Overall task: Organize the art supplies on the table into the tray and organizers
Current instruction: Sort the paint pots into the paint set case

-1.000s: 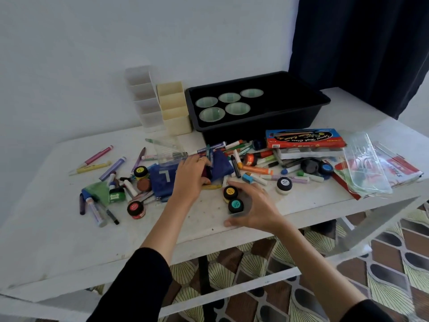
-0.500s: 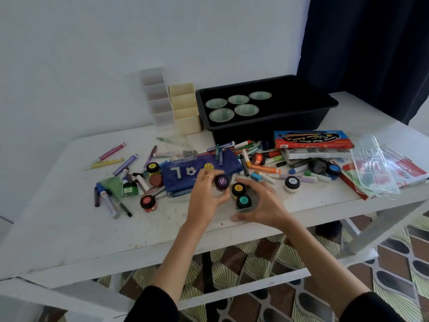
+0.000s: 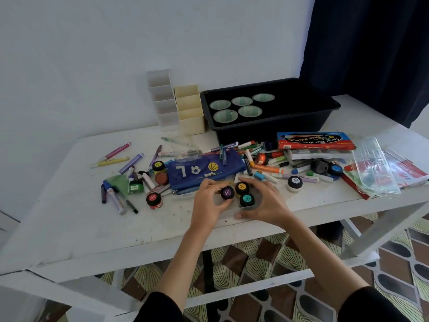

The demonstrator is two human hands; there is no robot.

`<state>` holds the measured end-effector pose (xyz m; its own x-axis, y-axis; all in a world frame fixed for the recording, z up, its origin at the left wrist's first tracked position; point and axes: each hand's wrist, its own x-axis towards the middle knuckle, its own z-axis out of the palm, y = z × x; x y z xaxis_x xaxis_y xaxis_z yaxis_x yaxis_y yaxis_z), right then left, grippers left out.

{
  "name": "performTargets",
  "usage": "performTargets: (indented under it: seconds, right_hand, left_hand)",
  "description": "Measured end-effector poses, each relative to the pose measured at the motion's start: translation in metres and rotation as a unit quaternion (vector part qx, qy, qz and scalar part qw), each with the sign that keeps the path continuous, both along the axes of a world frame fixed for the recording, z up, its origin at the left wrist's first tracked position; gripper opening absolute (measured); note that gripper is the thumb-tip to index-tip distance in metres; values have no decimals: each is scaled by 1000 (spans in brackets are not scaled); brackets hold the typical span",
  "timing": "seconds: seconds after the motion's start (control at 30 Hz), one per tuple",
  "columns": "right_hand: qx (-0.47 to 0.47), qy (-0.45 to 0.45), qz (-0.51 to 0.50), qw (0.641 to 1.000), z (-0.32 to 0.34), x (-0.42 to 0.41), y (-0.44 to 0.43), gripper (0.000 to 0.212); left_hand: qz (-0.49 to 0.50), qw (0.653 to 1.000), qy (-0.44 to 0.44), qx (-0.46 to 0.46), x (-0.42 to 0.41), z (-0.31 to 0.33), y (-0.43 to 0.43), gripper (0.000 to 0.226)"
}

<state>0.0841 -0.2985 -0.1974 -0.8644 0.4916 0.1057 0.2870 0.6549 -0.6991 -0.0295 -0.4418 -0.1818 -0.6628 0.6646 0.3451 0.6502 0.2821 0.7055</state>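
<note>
My left hand pinches a purple-lidded paint jar at the table's front middle. The jar touches a yellow-lidded jar and a teal-lidded jar, which sit in what looks like a small clear holder. My right hand curls round that holder from the right. Behind my hands lies a blue pencil pouch. The black tray with several green cups stands at the back, beside a cream organizer and a white organizer.
Markers and crayons are strewn across the table's middle and left. More paint jars lie about: a white-lidded one, a red one, a yellow one. A crayon box and a clear plastic lid are on the right.
My left hand lifted the purple jar off the blue pouch and brought it forward against the two jars that my right hand holds. The pouch now lies flat.
</note>
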Motion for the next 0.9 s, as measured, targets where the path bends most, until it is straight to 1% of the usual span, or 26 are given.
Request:
performTargets:
  seconds: [0.2,0.37,0.53,0.63,0.73,0.8,0.83,0.9]
  right_hand:
    - [-1,-1,3,1000,1,0,0,98]
    - [-1,-5,4,1000,4,1,-2,99]
    - [0,-18,6,1000,8,2,-4,102]
    - [0,-30,4,1000,8,2,-4,102]
    - [23,-45,8,999,11,2,-5,103]
    - [34,-61,15,997,11,1,-4,107]
    - [16,-69,19,997,11,0,-2,110]
    - [-71,-57,34,995,15,1,0,112]
  left_hand:
    - [1,999,-28,-32,0,1,6,45]
    - [7,999,-14,-31,1,-1,7,38]
    - [3,990,36,-133,-2,-1,12,37]
    - [-1,986,41,-163,-3,1,14,37]
    - [-25,991,7,-134,-3,5,13,41]
    - [-12,995,-21,-95,0,7,10,41]
    - [1,996,-25,-88,2,7,9,40]
    - [33,994,-7,-103,7,7,7,41]
